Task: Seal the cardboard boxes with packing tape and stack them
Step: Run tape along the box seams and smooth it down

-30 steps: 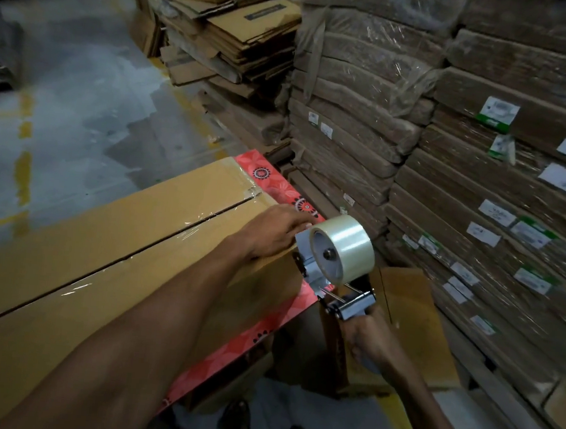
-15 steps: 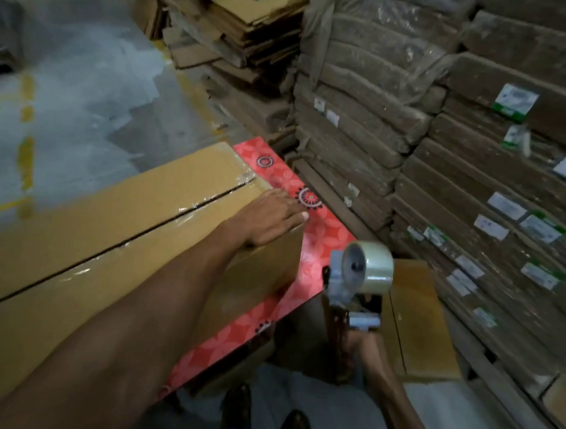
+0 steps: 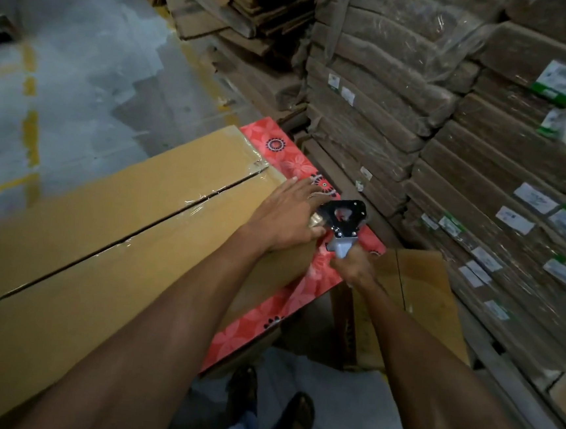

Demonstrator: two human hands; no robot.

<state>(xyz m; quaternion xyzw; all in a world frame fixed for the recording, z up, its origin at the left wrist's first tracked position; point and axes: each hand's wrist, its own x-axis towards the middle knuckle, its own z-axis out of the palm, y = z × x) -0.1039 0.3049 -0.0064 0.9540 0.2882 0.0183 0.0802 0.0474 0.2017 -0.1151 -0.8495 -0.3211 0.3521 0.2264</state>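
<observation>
A long brown cardboard box point(image 3: 110, 219) lies on a red floral table point(image 3: 284, 303), its centre seam covered with clear tape. My left hand point(image 3: 288, 214) rests flat on the box's near right corner, fingers spread over the edge. My right hand point(image 3: 355, 268) grips the handle of a tape dispenser point(image 3: 342, 219), which is turned so its black side plate faces up and is held against the right end of the box beside my left hand. The tape roll itself is hidden.
Tall stacks of wrapped flat cardboard with white labels point(image 3: 484, 163) fill the right side. Loose flattened cartons point(image 3: 244, 12) are piled at the back. A smaller open box point(image 3: 411, 294) sits low on the right. Grey floor with yellow lines point(image 3: 29, 130) lies to the left. My feet point(image 3: 271, 405) are below.
My right hand has raised the tape dispenser from below the table edge and flipped it against the box end. My left hand has slid slightly over the corner.
</observation>
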